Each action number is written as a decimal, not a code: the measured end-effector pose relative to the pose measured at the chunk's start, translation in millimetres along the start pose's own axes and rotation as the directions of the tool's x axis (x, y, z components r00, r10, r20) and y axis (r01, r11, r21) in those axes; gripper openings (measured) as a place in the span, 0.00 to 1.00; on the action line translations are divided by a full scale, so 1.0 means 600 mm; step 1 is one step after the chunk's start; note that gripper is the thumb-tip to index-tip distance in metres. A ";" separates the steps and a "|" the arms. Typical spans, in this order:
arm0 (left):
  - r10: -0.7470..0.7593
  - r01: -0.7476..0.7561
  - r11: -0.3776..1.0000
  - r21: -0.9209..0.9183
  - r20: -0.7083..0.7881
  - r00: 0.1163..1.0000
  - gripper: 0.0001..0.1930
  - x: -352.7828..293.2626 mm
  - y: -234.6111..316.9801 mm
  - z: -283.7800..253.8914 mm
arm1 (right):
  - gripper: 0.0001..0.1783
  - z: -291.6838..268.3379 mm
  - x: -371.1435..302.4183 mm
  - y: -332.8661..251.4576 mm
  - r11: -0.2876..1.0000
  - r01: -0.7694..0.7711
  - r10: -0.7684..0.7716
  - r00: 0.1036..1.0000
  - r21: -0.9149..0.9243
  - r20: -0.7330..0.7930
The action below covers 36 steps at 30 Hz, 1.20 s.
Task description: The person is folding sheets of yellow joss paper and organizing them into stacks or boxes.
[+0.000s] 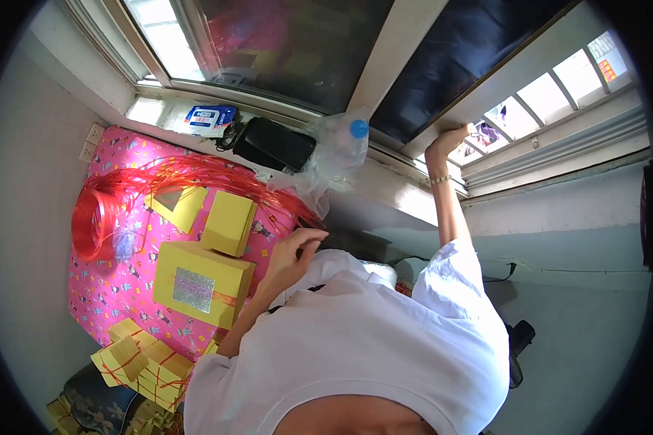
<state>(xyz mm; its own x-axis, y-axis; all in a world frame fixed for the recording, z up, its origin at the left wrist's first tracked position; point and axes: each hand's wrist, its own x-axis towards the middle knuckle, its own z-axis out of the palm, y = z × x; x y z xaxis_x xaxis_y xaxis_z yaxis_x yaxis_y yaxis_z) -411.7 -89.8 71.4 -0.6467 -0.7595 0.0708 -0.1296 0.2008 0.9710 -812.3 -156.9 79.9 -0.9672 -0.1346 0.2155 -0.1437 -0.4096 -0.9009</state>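
My right hand (pixel 448 145) is stretched out to the window and closed on the edge of the sliding window frame (pixel 421 140); its fingertips are partly hidden. My left hand (pixel 296 254) hangs loosely curled in front of my body, with a gap between thumb and fingers and nothing visible in it. Close to it lie the ends of a long bundle of red plastic strings (pixel 218 172), spread across a pink patterned cloth (pixel 134 290). Left of that hand are a stack of yellow paper (pixel 228 223) and a larger yellow stack (pixel 228 272) with a silvery square on top.
On the sill lie a black pouch (pixel 274 143), a blue-and-white wipes packet (pixel 210 119) and a clear bag with a blue-capped bottle (pixel 348 141). A red string coil (pixel 91 226) sits far left. Tied yellow bundles (pixel 149 366) stand lower left. Window bars (pixel 544 109) are beyond my right hand.
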 end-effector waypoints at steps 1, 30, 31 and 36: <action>0.001 -0.001 1.000 0.002 0.004 1.000 0.11 0.000 0.003 0.002 | 0.29 -0.016 0.019 0.012 0.999 -0.012 0.014 0.998 -0.034 0.068; 0.157 -0.167 0.982 0.093 0.107 0.982 0.09 0.038 0.028 0.028 | 0.30 0.033 0.000 0.018 0.994 0.067 -0.075 0.992 -0.086 -0.097; 0.155 -0.164 0.982 0.096 0.100 0.983 0.09 0.030 0.024 0.024 | 0.30 0.035 -0.001 0.015 0.994 0.016 -0.037 0.980 -0.109 -0.196; -0.078 0.078 0.997 0.000 -0.078 0.994 0.10 -0.009 -0.017 0.014 | 0.35 0.045 0.005 0.024 0.996 -0.065 0.039 0.934 -0.062 -0.356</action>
<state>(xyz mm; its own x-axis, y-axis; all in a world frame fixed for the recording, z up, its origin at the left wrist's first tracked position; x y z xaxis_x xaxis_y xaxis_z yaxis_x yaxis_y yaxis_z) -413.6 -82.5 59.1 -0.5743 -0.8185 0.0124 -0.1795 0.1407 0.9736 -811.7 -187.4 77.6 -0.9833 0.1794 0.0317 -0.0928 -0.3431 -0.9347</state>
